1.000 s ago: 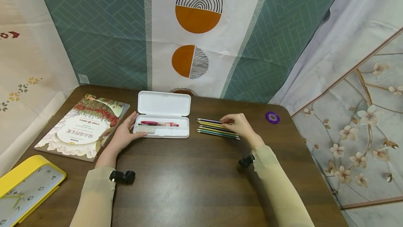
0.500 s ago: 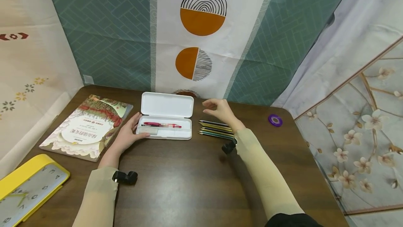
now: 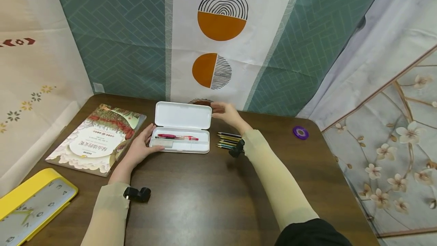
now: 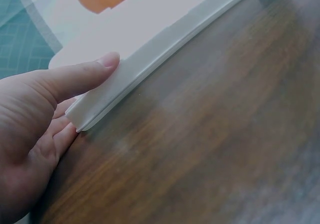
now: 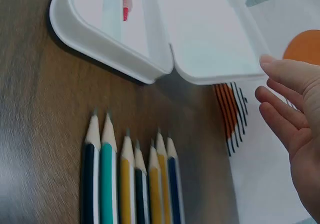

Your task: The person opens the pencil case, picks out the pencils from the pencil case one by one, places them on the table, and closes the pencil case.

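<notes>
A white pencil case (image 3: pixel 201 146) lies with its lid (image 3: pixel 183 115) raised, a red pen (image 3: pixel 177 137) and a pale block (image 3: pixel 163 143) inside. My left hand (image 3: pixel 136 149) grips the case's left end, its thumb over the front rim and its fingers round the side, as the left wrist view shows. At the lid's right edge is my right hand (image 3: pixel 228 115), fingers loosely bent; the right wrist view has its thumb at the lid corner, contact uncertain. Several sharpened pencils (image 5: pixel 125 184) lie in a row right of the case, partly hidden by the right wrist in the head view.
Left of the case lies a book (image 3: pixel 97 140), with a yellow clock (image 3: pixel 37 204) nearer me. A purple ring-shaped roll (image 3: pixel 301 132) sits at the table's right. A patterned cloth (image 3: pixel 136 41) hangs behind the table's back edge.
My right hand has left the pencils and moved left and back to the lid's right edge. The left hand stays at the case. The head view has shifted slightly.
</notes>
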{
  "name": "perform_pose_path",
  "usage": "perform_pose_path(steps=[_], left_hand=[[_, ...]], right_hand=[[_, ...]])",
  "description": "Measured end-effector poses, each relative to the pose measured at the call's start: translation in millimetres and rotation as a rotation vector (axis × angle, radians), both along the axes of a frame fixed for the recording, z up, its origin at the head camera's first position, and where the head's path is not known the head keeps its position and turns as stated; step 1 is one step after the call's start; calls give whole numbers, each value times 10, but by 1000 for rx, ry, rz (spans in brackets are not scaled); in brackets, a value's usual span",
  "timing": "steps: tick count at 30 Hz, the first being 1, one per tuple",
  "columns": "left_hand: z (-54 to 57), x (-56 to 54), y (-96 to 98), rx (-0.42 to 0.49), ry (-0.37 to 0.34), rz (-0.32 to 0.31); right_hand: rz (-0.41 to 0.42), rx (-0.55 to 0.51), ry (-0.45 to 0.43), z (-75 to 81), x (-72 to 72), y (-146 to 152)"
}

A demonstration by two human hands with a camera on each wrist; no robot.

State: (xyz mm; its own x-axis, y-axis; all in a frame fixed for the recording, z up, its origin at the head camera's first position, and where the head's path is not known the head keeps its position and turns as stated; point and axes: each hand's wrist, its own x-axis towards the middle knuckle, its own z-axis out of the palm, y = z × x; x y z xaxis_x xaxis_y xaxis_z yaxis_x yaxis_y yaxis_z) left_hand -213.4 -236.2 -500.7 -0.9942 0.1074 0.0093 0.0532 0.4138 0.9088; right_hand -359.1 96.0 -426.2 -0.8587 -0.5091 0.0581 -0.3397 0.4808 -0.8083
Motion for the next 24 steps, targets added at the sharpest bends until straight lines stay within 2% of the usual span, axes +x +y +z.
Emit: perform_pose_path(steps=[7,17,21,24], left_hand=[[2,0,0,1,-3,2],[14,5,18,14,-22,4],[17,2,14,21,-23,7],[17,-2,6,26,-24,10]], right_hand=[[-67,34,12,-86,28,-138],[-129,-7,159,-129,197,-161],[-151,-68,204,-157,308,-157],[-165,-133,203,-182,408,-156]])
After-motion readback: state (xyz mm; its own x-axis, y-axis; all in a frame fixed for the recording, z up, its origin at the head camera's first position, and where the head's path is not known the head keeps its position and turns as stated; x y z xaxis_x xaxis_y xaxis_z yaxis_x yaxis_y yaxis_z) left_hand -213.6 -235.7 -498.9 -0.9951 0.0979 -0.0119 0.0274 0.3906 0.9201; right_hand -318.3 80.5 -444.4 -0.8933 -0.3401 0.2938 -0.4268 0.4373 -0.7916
